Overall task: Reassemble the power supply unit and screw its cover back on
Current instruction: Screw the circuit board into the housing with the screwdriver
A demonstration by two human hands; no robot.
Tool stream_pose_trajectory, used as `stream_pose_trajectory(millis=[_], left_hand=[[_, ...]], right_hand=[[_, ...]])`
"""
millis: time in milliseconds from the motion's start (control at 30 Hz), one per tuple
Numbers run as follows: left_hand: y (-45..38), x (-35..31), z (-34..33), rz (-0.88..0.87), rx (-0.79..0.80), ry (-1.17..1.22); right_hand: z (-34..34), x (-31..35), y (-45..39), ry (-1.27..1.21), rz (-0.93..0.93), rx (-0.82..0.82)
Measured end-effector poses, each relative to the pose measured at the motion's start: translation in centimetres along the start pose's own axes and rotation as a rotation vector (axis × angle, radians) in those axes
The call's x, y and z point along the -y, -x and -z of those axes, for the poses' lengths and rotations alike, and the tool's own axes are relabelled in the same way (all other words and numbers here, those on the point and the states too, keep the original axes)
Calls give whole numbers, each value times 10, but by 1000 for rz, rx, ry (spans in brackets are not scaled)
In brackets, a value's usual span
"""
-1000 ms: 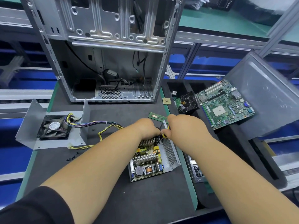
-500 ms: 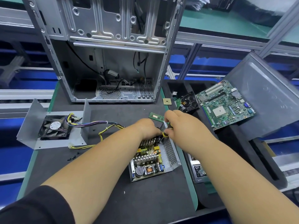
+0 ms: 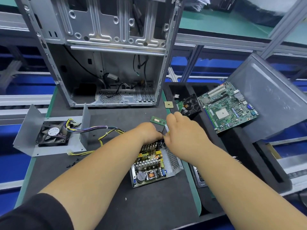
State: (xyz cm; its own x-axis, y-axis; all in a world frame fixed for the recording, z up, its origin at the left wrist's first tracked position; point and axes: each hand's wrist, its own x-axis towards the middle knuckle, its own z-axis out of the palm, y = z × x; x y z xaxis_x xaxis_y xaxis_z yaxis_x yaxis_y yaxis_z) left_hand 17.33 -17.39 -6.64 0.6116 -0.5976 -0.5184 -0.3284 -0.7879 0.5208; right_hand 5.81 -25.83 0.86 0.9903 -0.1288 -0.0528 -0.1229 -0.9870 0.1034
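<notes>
The open power supply base [image 3: 172, 161] lies on the dark mat, its circuit board [image 3: 149, 165] with heat sinks and coils exposed. My left hand [image 3: 147, 131] curls over the far end of the board, gripping the cable bundle there. Close beside it, my right hand [image 3: 181, 130] pinches yellow and black wires at the same corner. The wire ends between my fingers are mostly hidden. The grey cover [image 3: 29, 130] with its black fan [image 3: 53, 132] lies apart at the left, joined to the unit by a yellow and purple cable loom [image 3: 106, 131]. Several loose black screws [image 3: 72, 163] lie by the cover.
An empty computer case [image 3: 109, 52] stands upright behind the unit. A RAM stick [image 3: 157, 120] and a CPU chip [image 3: 168, 104] lie just beyond my hands. At the right a black foam tray [image 3: 249, 163] holds a motherboard [image 3: 227, 106] and cooler fan [image 3: 191, 105], with a grey side panel [image 3: 272, 97].
My right hand has shifted slightly up and away along the wires at the unit's far corner. My left hand stays put on the cables.
</notes>
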Motion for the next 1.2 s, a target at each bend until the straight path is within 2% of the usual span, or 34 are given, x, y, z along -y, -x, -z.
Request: stream_pose_trajectory(millis=[100,200,533,700,933,1200], left_hand=[[0,0,0,0,0,2],[0,-1,1,-6,9,-28],[1,-1,1,-9,-1,7],[0,0,0,1,2,18],[-3,1,0,-2,4,-11],[-5,4,-3,-9,-5,25]], right_hand=[[4,-5,-1,-106,46,70],[5,-10,-4,-107,46,82],[-4,-3,-8,61,-44,58],[3,-4,0,-58,-13,63],[2,-6,-11,37,-8,129],[-5,-2,-12,169,-72,82]])
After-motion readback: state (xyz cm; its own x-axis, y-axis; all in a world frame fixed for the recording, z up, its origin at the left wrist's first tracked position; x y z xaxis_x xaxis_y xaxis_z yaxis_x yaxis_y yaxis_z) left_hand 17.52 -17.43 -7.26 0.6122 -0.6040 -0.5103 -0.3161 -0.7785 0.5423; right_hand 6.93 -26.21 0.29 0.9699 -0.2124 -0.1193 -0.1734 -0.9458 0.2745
